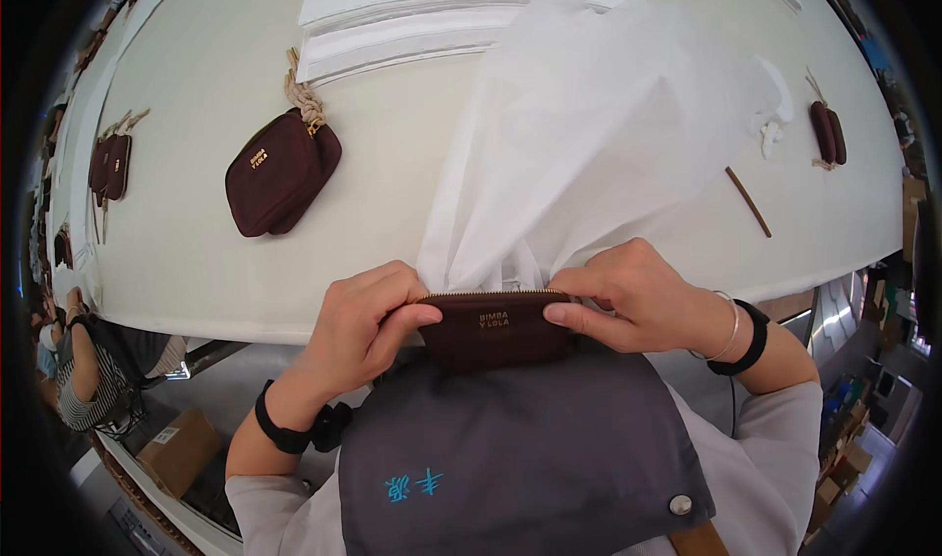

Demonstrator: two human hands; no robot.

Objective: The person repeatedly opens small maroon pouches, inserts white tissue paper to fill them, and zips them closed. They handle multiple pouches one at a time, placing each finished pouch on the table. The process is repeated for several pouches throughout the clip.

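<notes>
At the far left of the white desk (pixel 196 252) lie two small burgundy pouches (pixel 110 163) side by side, and nearer the middle a larger burgundy pouch with a braided rope strap (pixel 280 171) rests flat, well apart from the hands. Behind it sits a stack of white sheets (pixel 412 21). Coming to the near edge, the left hand (pixel 358 325) is closed on the left end of a burgundy zip pouch (pixel 496 328), thumb on its front face and fingers curled behind the top, just by the gold zipper. The pouch is held upright against the person's grey apron (pixel 520 448), off the desk and just in front of its edge. Out of its open mouth rises a big billow of thin white tissue paper (pixel 599 134); it looks feather-light, limp and easily torn or creased, so it is best gathered loosely rather than pinched hard. The pouch itself seems light and soft-sided, with a napped cloth that should grip well; its ends by the zipper look like the firmest places to hold. The right hand (pixel 638 301) clasps the right end the same way. Farther right lie a thin brown stick (pixel 748 201) and another burgundy pouch (pixel 827 134).
</notes>
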